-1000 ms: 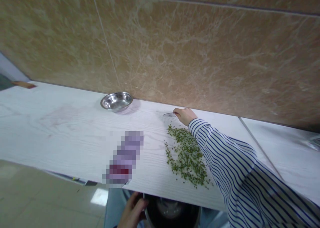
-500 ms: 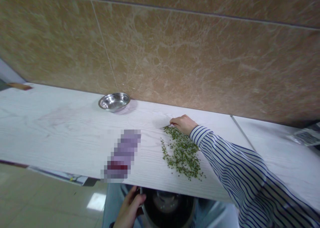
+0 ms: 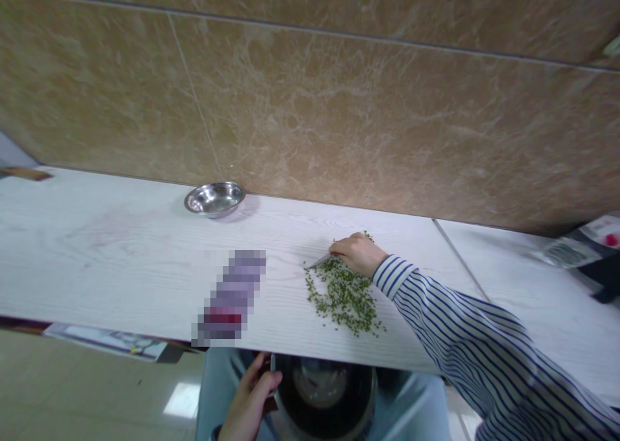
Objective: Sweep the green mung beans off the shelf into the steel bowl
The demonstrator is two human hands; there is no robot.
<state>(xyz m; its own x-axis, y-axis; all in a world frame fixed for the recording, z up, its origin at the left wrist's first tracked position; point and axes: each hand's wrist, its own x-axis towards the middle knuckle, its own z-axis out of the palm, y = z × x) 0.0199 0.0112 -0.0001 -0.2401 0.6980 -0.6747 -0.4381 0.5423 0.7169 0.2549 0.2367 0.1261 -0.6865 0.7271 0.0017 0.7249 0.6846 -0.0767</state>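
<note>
Small green mung beans (image 3: 345, 302) lie spread over the white wood-grain table (image 3: 121, 260). Among them, at their far side, my right hand (image 3: 359, 254) is closed on a thin grey flat-edged piece (image 3: 318, 261); its edge meets the table and the rest is hidden in my fingers. Below the table's front edge, my left hand (image 3: 249, 399) grips the left side of a dark-lined pot (image 3: 323, 389), thumb at the rim. The pot sits at my lap, close under the edge, and a few pale specks show inside it.
A shallow steel bowl (image 3: 215, 199) stands by the tiled wall (image 3: 310, 118). A pixelated purple strip (image 3: 237, 292) lies left of the beans. Packaging (image 3: 571, 254) lies at the far right, and a brown wooden piece (image 3: 26, 174) at the far left.
My right hand has drawn slightly nearer with the grey piece, leaving some beans behind it on the far side. My left hand keeps its grip on the pot. The view has shifted a little.
</note>
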